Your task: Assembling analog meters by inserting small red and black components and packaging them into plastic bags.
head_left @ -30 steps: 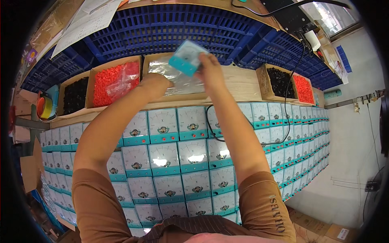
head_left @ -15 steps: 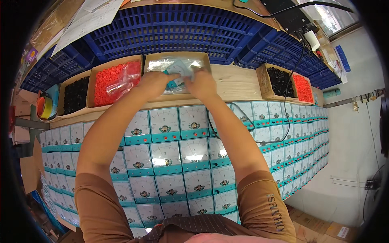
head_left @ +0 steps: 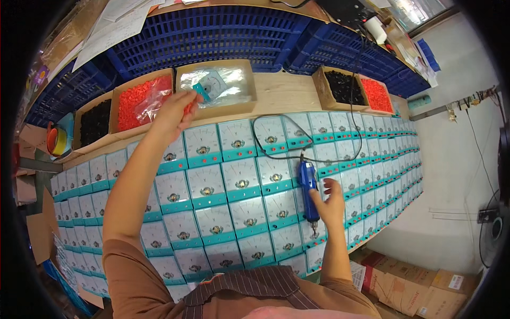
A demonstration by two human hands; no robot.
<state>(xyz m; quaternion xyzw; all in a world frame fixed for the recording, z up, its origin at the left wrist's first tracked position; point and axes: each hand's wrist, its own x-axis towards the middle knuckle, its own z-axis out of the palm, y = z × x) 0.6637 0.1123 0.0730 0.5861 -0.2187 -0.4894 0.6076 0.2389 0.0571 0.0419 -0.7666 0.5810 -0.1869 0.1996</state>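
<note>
My left hand (head_left: 179, 110) is closed at the lower left corner of a teal and white panel meter (head_left: 214, 84), which is tilted over a cardboard box of clear plastic bags (head_left: 239, 97). Something small and red shows among its curled fingers. Beside a blue electric screwdriver (head_left: 308, 186), my right hand (head_left: 332, 204) has its fingers apart, the thumb close to the tool's body. The screwdriver lies on the meters with its bit toward me. Rows of meters (head_left: 241, 178) spread under both arms, some bearing red and black terminals.
Boxes of red pieces (head_left: 133, 106) and black pieces (head_left: 95, 125) stand at the left. More black pieces (head_left: 345, 87) and red pieces (head_left: 376, 95) are boxed at the right. Blue crates (head_left: 212, 37) line the back. A black cable (head_left: 340, 159) loops over the meters.
My right hand has left the meter at the bag box and come down right to the screwdriver. The left hand stays at the meter. The view has shifted a little.
</note>
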